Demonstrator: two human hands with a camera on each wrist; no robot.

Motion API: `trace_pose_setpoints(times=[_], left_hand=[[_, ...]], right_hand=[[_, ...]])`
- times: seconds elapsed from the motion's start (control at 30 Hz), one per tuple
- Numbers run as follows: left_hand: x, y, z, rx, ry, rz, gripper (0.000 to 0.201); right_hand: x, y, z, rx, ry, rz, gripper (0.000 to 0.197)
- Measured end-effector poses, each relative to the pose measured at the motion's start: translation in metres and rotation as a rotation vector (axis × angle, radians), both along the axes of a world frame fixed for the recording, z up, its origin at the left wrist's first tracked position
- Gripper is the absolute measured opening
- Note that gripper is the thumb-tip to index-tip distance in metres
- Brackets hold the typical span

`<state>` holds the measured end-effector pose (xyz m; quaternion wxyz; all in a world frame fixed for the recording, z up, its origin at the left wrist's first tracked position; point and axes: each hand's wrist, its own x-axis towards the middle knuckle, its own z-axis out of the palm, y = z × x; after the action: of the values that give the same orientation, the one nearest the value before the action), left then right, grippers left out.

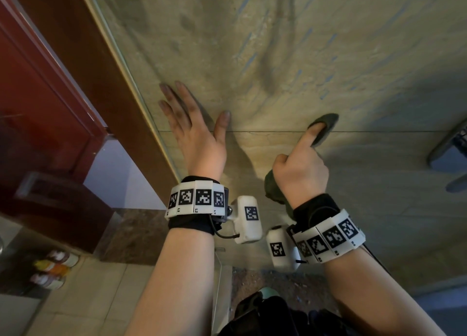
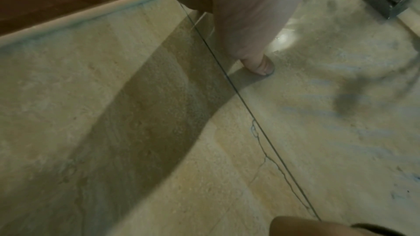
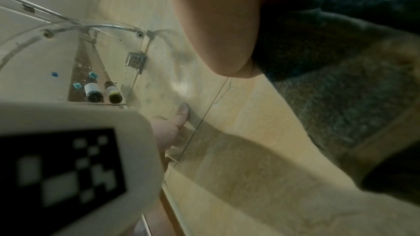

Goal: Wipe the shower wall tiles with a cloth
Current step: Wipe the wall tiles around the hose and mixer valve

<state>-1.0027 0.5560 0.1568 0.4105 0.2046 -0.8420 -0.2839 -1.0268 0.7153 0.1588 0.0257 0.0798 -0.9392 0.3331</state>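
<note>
Up against the beige tile wall, both hands are planted pretty close together. Left hand is spread flat on the tile, fingers straight and fanned out, thumb sticking off to the side right by the horizontal grout line, and it's not holding anything. Right hand has the dark green cloth bunched up in its curled fingers, with the index finger poked out straight, pushing a fold of the cloth onto the wall right at that grout line. The rest of the cloth hangs out below the palm toward the wrist.

From the right wrist view the cloth fills the right side, fuzzy and dark, and you can see a glass shower panel with a metal bracket and a couple of bottles down on the floor. Wall looks smudgy with bluish streaks up above the hands. A reddish wooden door frame runs along the left side.
</note>
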Motion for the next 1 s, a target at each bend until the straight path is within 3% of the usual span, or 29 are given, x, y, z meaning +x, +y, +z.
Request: trace_pose_setpoints(times=[0.33,0.7,1.0], left_hand=[[0.001,0.000,0.000,-0.003,-0.008,0.006,0.091],[0.001,0.001,0.000,0.002,-0.017,0.009,0.091],[0.002,0.001,0.001,-0.005,-0.026,0.011,0.091]], right_hand=[[0.011,-0.016,0.000,0.001,-0.001,0.126,0.087],[-0.001,0.004,0.003,-0.019,0.029,-0.042,0.084],[0.010,-0.013,0.001,-0.003,-0.035,0.147,0.088]])
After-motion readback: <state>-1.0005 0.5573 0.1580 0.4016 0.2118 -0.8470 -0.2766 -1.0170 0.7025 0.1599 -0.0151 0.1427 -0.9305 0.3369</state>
